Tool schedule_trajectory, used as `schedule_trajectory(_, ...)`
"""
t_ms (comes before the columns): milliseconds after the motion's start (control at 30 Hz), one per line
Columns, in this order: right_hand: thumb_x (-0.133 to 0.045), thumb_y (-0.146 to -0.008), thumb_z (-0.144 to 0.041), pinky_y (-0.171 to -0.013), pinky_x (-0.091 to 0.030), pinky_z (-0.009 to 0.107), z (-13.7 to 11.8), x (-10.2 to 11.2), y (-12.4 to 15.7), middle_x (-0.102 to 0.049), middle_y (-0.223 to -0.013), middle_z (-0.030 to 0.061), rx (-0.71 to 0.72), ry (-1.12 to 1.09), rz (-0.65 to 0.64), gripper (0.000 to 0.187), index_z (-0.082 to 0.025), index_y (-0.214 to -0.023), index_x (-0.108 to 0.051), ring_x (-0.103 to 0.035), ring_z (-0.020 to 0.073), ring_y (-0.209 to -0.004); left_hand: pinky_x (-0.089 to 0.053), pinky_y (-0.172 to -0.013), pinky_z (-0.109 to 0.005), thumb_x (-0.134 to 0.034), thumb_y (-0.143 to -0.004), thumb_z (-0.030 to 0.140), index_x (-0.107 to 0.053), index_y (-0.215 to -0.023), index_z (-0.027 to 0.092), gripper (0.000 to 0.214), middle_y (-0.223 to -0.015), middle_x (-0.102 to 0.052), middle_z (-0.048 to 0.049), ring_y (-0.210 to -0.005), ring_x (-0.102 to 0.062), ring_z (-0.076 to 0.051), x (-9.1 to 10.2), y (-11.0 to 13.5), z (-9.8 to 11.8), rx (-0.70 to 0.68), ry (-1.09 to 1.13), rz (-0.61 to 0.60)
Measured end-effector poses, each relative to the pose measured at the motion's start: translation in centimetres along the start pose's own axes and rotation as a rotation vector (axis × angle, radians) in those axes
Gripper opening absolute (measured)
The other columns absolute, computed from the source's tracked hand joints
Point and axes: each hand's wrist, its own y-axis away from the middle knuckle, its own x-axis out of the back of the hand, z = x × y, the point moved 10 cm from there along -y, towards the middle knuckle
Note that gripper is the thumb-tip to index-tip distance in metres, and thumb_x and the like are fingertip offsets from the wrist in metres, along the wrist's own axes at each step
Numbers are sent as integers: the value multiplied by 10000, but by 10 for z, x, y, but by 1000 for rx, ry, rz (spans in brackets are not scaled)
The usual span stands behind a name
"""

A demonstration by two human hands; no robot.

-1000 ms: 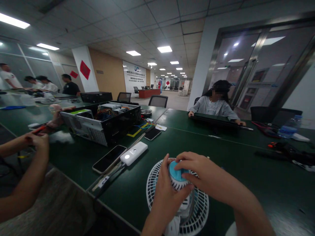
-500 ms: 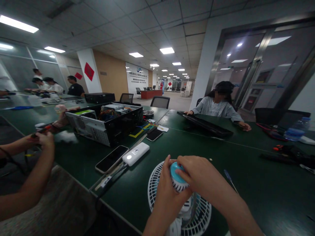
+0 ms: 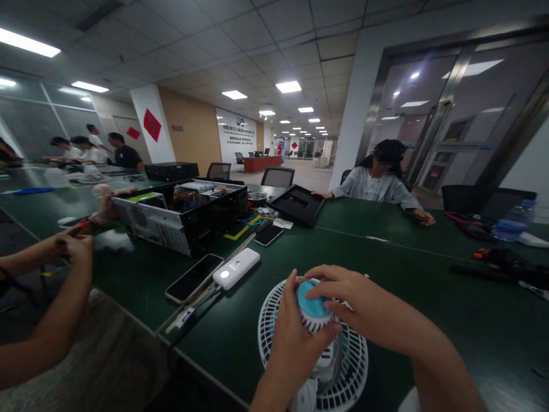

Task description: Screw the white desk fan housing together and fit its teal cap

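The left hand (image 3: 291, 343) is curled around the white housing (image 3: 314, 325) of a fan (image 3: 357, 382), thumb on the near side and fingers along the far left side, holding it. The right hand (image 3: 358, 294) arches over from the right, fingers bent and slightly spread, its fingertips gripping the blue cap (image 3: 312, 304) on top of the housing. The fan lies on the green table (image 3: 416, 280) before the person, its round white grille spread beneath both hands. To the left are a white device (image 3: 237, 269) with a cable (image 3: 203, 302), two phones (image 3: 195, 278) and a PC case (image 3: 210, 223). Another person's hands (image 3: 77, 245) are at the left edge. Across the table, a seated person (image 3: 377, 180) touches a black panel (image 3: 295, 204).
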Motion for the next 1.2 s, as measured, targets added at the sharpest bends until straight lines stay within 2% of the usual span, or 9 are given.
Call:
schedule_trajectory(167, -489, -764, 20, -963, -381, 317, 5, -1, -5, -613, -1174, 32, 46, -84, -30, 414, -230, -1037, -674, -542, 163, -1092, -275, -1055, -453, -696, -647, 276, -254, -1373, 214, 852, -1365, -424, -114, -1274, -377, -318, 0, 1, -4, 33, -15, 5)
schedule_trajectory(300, -571, -791, -75, -958, -392, 300, 4, -3, -3, -609, -1202, 34, 141, -220, -84, 351, -233, -1096, -645, -536, 163, -1120, -287, -1052, -445, -703, -652, 317, -262, -1365, 198, 847, -1358, -429, -121, -1265, -390, -310, 1, 1, -2, -19, 0, 22)
schedule_trajectory(467, -616, -794, -144, -855, -430, 249, 2, -1, -5, -637, -1074, 41, 175, -316, -49, 155, -177, -937, -666, -589, 135, -970, -310, -1035, -451, -710, -657, 311, -266, -1355, 231, 831, -1318, -467, -94, -1232, -429, -298, 1, 0, -2, -38, -1, 22)
schedule_trajectory(567, -639, -777, -166, -759, -423, 239, 4, -3, -12, -623, -929, 17, 106, -184, 13, 65, -178, -839, -652, -581, 128, -851, -304, -1040, -455, -709, -656, 296, -261, -1353, 230, 831, -1331, -458, -97, -1243, -419, -295, 1, -1, -3, -42, -4, 20)
schedule_trajectory(700, -633, -783, -243, -645, -380, 245, 7, -5, -21, -618, -775, 0, -45, 57, 99, 80, -178, -824, -613, -570, 145, -738, -309, -1042, -449, -708, -648, 276, -262, -1345, 219, 830, -1335, -457, -106, -1252, -413, -291, 1, -1, -2, -68, -14, 34)
schedule_trajectory(867, -427, -902, -270, -550, -351, 273, 17, -6, -20, -655, -746, 81, -407, 373, 106, 193, -154, -929, -581, -631, 216, -679, -297, -1045, -474, -701, -628, 235, -258, -1346, 219, 843, -1366, -421, -118, -1259, -403, -312, -1, -2, -5, -57, -24, 17)
schedule_trajectory(933, -368, -925, -268, -535, -363, 279, 17, -6, -15, -659, -752, 97, -451, 393, 81, 241, -160, -973, -577, -642, 231, -670, -296, -1045, -473, -693, -622, 216, -255, -1345, 207, 845, -1370, -411, -126, -1257, -403, -314, 0, -2, -4, -56, -18, 20)
schedule_trajectory(1100, -440, -868, -139, -738, -437, 309, 5, -4, -1, -638, -954, 42, -199, 173, 41, 281, -266, -1055, -608, -615, 189, -856, -306, -1040, -462, -678, -669, 262, -225, -1353, 210, 822, -1330, -442, -119, -1231, -433, -297, -3, -2, 0, -53, -20, -15)
schedule_trajectory(1200, -500, -815, -83, -855, -416, 313, 1, -1, 4, -586, -1116, 36, -85, 75, 18, 300, -251, -1021, -639, -567, 177, -991, -273, -1066, -469, -696, -669, 283, -208, -1359, 217, 847, -1364, -408, -119, -1262, -398, -295, -5, -1, 3, -62, 18, -80)
